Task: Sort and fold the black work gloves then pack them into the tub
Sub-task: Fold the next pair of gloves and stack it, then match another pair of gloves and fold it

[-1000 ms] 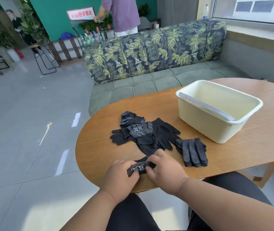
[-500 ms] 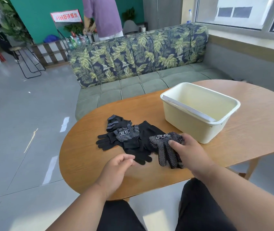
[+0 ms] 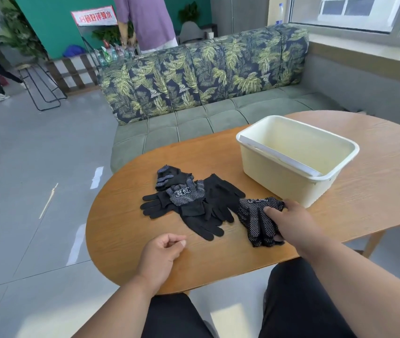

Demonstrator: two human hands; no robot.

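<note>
Right hand [image 3: 291, 223] grip clamped on dotted glove bundle [image 3: 258, 219] lying just before the tub [image 3: 296, 152], long axis pointing away from tub, tub nearer this hand; left hand [image 3: 162, 254] loosely curled, empty, near loose gloves [image 3: 194, 201].

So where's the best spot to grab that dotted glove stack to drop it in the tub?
Probably across its middle, from the near right side, much as the right hand grips the dotted glove stack now. The stack lies flat with the glove fingers pointing at the person, so a mid-grip should keep the layers together on the way to the tub.
</note>
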